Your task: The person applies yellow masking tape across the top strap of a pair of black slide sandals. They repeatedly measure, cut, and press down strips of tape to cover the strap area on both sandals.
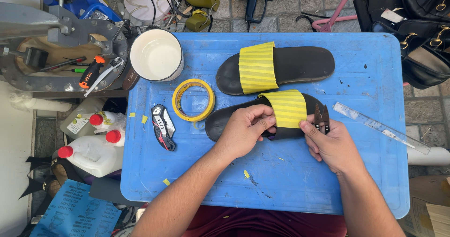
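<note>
- The left hand (243, 127) lies on the near black slide sandal (262, 116), fingers curled and pinching the lower edge of its strap, which is wrapped in yellow tape (287, 108).
- The right hand (330, 145) closes around small black thread snips (321, 118), blades pointing up; its thumb presses the strap's right edge.
- That sandal lies on the blue plastic tabletop (375, 77), near its middle, just in front of the person.
- A second sandal (281, 66), taped the same way, lies just behind it.
- To the left lie a roll of yellow tape (193, 99) and a folding utility knife (163, 127); a white cup (156, 55) stands at the corner.
- A clear ruler (379, 127) lies aslant near the right hand.
</note>
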